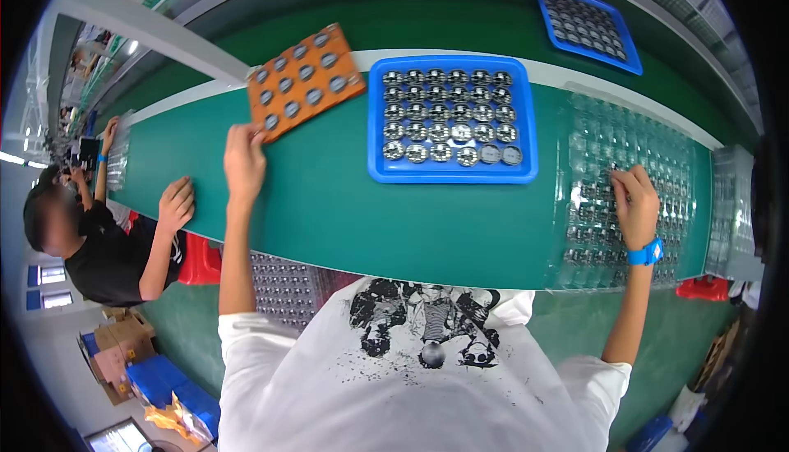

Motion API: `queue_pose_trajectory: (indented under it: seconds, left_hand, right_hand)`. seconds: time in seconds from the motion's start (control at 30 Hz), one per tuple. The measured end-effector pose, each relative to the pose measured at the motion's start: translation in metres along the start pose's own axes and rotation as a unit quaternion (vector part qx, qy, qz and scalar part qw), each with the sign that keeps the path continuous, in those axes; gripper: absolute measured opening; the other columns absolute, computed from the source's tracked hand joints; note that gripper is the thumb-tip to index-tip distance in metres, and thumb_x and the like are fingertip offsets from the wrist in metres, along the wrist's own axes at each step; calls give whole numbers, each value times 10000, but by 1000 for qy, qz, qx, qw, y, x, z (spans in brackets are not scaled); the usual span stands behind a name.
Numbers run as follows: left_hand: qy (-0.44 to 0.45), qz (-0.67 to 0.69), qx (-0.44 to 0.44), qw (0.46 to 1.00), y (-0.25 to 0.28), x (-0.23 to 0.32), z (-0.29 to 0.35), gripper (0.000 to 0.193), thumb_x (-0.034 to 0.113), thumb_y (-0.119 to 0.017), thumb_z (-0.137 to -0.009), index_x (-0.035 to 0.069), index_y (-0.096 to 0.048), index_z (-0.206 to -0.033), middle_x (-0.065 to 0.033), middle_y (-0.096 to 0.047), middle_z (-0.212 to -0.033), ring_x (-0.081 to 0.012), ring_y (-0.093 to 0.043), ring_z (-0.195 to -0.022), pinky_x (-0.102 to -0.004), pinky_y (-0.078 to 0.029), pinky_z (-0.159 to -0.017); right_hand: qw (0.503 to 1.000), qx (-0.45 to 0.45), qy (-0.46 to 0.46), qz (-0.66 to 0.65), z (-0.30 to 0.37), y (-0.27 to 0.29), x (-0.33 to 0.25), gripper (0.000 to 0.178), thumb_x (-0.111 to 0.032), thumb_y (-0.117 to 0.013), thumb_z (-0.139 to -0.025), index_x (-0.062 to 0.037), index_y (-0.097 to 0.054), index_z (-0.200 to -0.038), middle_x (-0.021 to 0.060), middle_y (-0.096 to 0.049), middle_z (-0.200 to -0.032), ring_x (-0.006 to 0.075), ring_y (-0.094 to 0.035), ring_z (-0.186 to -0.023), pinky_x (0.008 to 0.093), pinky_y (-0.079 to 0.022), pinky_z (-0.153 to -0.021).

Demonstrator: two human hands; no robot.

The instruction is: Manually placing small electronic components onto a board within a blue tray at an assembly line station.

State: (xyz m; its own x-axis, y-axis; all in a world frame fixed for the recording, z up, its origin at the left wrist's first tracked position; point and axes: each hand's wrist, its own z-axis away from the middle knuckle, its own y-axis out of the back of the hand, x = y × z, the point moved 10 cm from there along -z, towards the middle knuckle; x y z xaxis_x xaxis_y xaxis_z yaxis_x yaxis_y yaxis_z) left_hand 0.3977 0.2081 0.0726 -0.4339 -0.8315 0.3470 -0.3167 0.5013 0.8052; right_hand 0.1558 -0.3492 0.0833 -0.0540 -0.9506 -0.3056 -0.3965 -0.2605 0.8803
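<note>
My left hand point(245, 160) pinches the lower corner of an orange board point(289, 100), which lies tilted at the bench's far edge and carries rows of round metal parts. To its right stands a blue tray point(378, 123) with rows of shiny round metal parts; two in the near row look flatter and greyer. Over a clear plastic blister tray point(604, 119) on the right, my right hand point(637, 205) has its thumb and fingers closed together. Whatever may be between those fingertips is too small to make out. Dark, shiny parts show in many of that tray's nearer pockets.
A second blue tray point(633, 59) of metal parts sits beyond the green bench point(411, 230). Stacked clear trays point(731, 214) stand at the right end. A co-worker in black point(115, 255) sits at the left, a hand on the bench. Another filled tray point(283, 288) is below the near edge.
</note>
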Motion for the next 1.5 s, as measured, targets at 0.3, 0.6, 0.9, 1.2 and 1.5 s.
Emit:
queue_pose_trajectory:
  seconds: [0.3,0.6,0.9,1.2,1.5]
  left_hand:
    - [37,-72,-13,997,52,-94,37,94,32,-565,-951,-4,-622,-1018,-155,-598,-950,-323,-615,-839,-387,-492,-744]
    - [281,257,-119,917,53,-155,34,303,149,-467,-1022,-10,-552,-1264,-120,-613,-1035,-264,-620,-878,-349,-523,-814]
    - [276,474,-551,628,2,-25,27,499,340,-360,-1076,-8,-436,-1427,-98,-569,-1052,-192,-602,-887,-302,-581,-777]
    - [185,-147,144,961,102,-137,171,204,151,-572,-1017,-37,-564,-939,-137,-618,-774,-237,-597,-683,-360,-528,-659]
    - [111,210,-10,971,-22,22,21,342,247,-440,-1082,64,-503,-799,25,-430,-629,-45,-405,-532,-218,-319,-473]
  right_hand:
    - [1000,-7,3,-9,-4,-1,-7,69,23,-659,-879,16,-666,-948,126,-533,-822,266,-545,-636,349,-437,-585]
    - [1000,-14,-8,-17,-2,-1,0,84,33,-653,-879,13,-670,-958,123,-533,-828,251,-546,-643,340,-438,-583]
    - [1000,-3,12,-20,-2,0,-3,89,35,-662,-873,29,-667,-962,134,-532,-835,284,-557,-691,343,-448,-622]
    - [999,-9,6,-38,-18,26,-44,127,79,-649,-863,24,-677,-974,91,-575,-823,174,-558,-677,289,-436,-576]
    - [979,-56,163,-107,-58,-40,-168,124,11,-730,-776,-30,-677,-880,89,-587,-791,288,-612,-643,372,-490,-554]
